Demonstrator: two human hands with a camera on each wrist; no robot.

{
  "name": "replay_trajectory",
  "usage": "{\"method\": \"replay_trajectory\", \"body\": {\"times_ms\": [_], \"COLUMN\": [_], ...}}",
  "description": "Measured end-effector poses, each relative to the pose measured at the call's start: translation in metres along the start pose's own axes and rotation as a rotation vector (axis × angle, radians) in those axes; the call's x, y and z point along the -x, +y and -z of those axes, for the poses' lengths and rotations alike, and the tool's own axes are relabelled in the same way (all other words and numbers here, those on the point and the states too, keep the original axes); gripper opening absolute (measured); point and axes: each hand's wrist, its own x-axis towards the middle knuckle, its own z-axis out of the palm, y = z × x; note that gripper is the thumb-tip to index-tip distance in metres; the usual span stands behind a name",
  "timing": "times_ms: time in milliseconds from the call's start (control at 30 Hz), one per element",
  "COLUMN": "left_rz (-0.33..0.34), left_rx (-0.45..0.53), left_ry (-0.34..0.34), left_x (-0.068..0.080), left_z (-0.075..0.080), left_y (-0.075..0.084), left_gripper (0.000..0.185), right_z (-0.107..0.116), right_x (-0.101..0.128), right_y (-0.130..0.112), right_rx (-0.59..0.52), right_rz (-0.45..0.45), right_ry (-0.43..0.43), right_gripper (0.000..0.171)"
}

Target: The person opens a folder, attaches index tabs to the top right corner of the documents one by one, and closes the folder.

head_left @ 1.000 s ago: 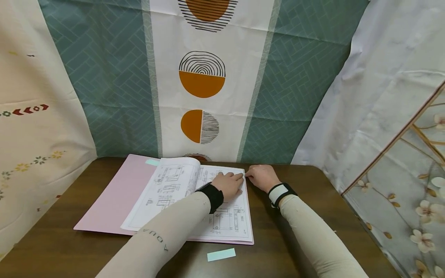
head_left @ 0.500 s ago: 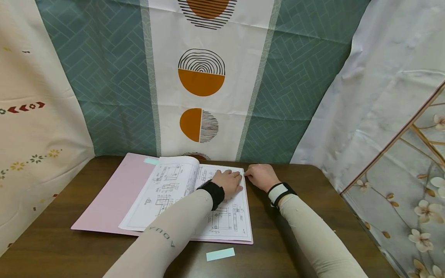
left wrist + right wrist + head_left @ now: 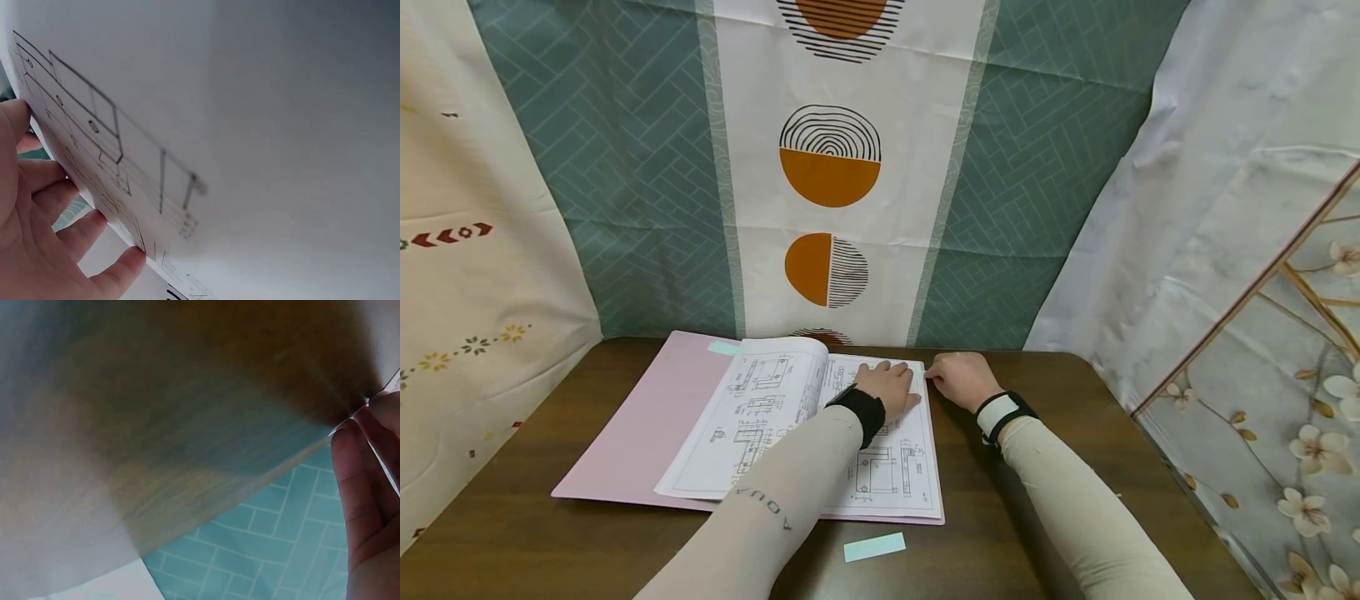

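Fingers (image 3: 901,372) of my left hand (image 3: 891,387) lie flat and spread on the right-hand drawing sheet (image 3: 891,467), pressing it down; my right hand (image 3: 961,380) curls at the sheet's far right corner, fingertips (image 3: 356,469) pinching its edge. I judge that pulling against the pressing palm could crease or tear the corner. White sheets printed with line drawings lie open in a pink folder (image 3: 647,417) on the counter (image 3: 512,525).

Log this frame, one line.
left hand flat on white drawing sheets | right hand pinching sheet corner | open pink folder
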Motion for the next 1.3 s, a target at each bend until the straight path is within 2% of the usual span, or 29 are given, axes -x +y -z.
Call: {"method": "replay_trajectory", "body": {"times_ms": [133, 333, 433, 667, 1033, 1300], "left_rz": [-0.003, -0.082, -0.091, -0.010, 0.087, 0.114], "left_rx": [-0.030, -0.070, -0.054, 0.001, -0.039, -0.041], "left_ry": [-0.003, -0.007, 0.002, -0.020, -0.014, -0.015], "left_x": [0.000, 0.001, 0.004, 0.005, -0.010, 0.005], "left_z": [-0.002, -0.002, 0.001, 0.005, -0.011, 0.004], "left_y": [0.002, 0.001, 0.000, -0.001, 0.005, 0.011], "left_gripper": [0.062, 0.060, 0.059, 0.062, 0.064, 0.064], "right_z": [0.000, 0.001, 0.002, 0.001, 0.003, 0.001], "right_x": [-0.001, -0.001, -0.001, -0.001, 0.002, 0.003], "right_y": [0.000, 0.001, 0.001, 0.000, -0.001, 0.000], "right_rx": [0.001, 0.004, 0.002, 0.000, -0.006, -0.008], "right_rz": [0.009, -0.001, -0.003, 0.004, -0.009, -0.007], "right_ry": [0.008, -0.003, -0.007, -0.002, -0.002, -0.016], "right_gripper": [0.021, 0.021, 0.022, 0.024, 0.025, 0.025]}}
